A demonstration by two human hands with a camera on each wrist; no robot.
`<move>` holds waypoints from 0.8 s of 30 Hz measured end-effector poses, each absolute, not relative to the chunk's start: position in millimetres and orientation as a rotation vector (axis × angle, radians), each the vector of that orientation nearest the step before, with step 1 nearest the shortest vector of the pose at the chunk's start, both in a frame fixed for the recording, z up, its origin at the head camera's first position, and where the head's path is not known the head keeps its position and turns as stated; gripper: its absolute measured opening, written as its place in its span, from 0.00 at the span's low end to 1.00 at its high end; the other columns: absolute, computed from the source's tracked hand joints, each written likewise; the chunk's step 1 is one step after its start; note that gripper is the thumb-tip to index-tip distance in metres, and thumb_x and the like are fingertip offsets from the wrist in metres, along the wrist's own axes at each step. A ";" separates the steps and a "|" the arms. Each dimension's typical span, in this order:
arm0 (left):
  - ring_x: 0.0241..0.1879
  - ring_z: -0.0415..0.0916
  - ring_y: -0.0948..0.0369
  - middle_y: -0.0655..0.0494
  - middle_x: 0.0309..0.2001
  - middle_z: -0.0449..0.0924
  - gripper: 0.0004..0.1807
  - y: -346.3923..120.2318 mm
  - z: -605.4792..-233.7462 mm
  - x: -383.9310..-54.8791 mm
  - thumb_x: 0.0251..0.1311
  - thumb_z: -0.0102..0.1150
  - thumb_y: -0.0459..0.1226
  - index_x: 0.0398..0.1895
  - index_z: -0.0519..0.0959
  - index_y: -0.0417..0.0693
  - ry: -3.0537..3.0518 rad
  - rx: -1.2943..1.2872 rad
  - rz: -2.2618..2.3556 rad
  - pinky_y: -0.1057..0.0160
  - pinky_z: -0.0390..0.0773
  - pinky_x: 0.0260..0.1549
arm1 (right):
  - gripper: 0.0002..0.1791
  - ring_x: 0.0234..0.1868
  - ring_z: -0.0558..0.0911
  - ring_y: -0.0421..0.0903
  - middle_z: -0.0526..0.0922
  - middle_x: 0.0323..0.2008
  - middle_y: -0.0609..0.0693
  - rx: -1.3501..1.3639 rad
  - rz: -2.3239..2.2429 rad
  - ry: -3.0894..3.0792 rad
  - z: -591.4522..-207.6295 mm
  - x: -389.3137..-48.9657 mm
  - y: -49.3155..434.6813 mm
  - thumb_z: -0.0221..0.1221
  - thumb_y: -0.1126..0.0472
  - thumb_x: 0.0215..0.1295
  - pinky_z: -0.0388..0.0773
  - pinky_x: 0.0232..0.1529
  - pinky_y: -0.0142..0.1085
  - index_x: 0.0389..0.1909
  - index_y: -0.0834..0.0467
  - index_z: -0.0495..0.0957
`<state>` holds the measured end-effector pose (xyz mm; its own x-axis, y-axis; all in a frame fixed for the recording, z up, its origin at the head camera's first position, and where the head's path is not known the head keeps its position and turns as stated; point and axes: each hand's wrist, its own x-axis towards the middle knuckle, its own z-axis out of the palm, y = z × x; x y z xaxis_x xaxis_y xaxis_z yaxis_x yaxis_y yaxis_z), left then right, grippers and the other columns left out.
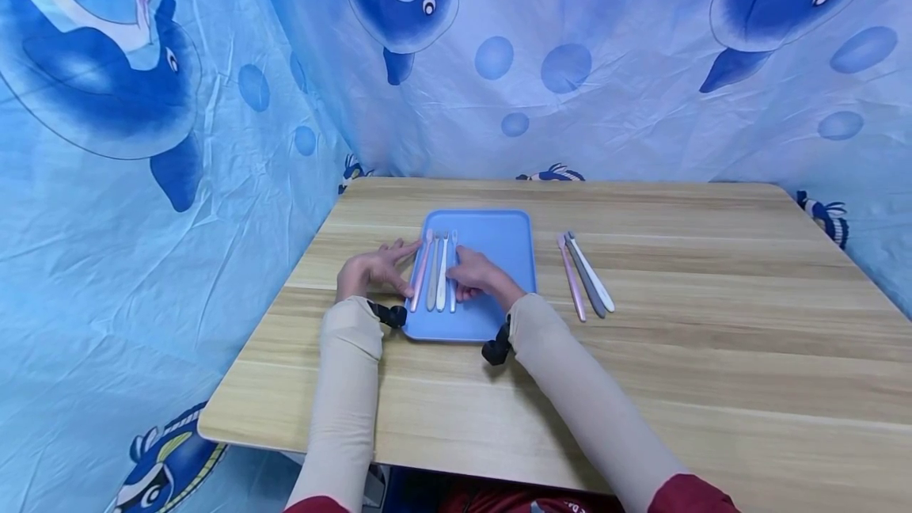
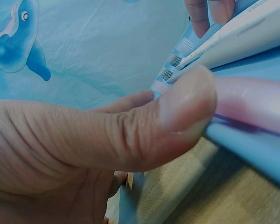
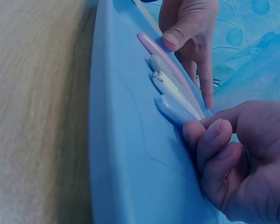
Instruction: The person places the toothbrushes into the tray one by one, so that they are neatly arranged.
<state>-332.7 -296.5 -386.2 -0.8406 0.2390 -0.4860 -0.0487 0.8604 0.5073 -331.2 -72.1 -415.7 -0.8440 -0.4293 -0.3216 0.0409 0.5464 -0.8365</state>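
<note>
On the blue tray (image 1: 492,240) lie a pink toothbrush (image 1: 420,275), a grey toothbrush (image 1: 432,283), a white toothbrush (image 1: 442,279) and a blue toothbrush (image 1: 453,303), side by side with bristle heads at the far end. My left hand (image 1: 381,269) is at the tray's left edge, fingers spread, its thumb (image 2: 177,112) against the pink toothbrush. From the right, my right hand (image 1: 476,271) holds the blue toothbrush (image 3: 172,109) with its fingertips near the handle's middle; the other fingers are curled. The exact contact is partly hidden.
To the right of the tray, a pink toothbrush (image 1: 571,279), a grey toothbrush (image 1: 587,279) and a white toothbrush (image 1: 597,279) lie on the wooden table (image 1: 712,323), heads close together. A blue dolphin-print curtain (image 1: 613,117) hangs behind the table and along its left side.
</note>
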 end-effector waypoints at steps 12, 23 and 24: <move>0.80 0.16 0.43 0.51 0.83 0.22 0.68 -297.5 -388.5 -332.9 0.42 0.80 0.51 0.80 0.40 0.74 2.478 0.128 0.715 0.29 0.26 0.74 | 0.44 0.12 0.75 0.39 0.80 0.16 0.49 -0.308 -1.250 2.259 -414.1 -330.3 -66.9 0.50 0.55 0.76 0.70 0.13 0.28 0.80 0.60 0.34; 0.80 0.16 0.42 0.50 0.82 0.22 0.68 -297.0 -388.9 -332.8 0.43 0.80 0.50 0.81 0.40 0.73 2.487 0.143 0.726 0.29 0.26 0.74 | 0.45 0.12 0.75 0.39 0.80 0.16 0.48 -0.339 -1.237 2.245 -409.6 -331.0 -54.0 0.52 0.51 0.76 0.72 0.14 0.28 0.81 0.57 0.35; 0.80 0.16 0.42 0.50 0.82 0.22 0.68 -297.0 -389.0 -332.9 0.42 0.80 0.51 0.81 0.40 0.73 2.491 0.146 0.720 0.29 0.26 0.74 | 0.45 0.13 0.75 0.39 0.80 0.16 0.48 -0.343 -1.230 2.257 -408.0 -331.0 -52.3 0.52 0.50 0.76 0.71 0.14 0.28 0.81 0.57 0.35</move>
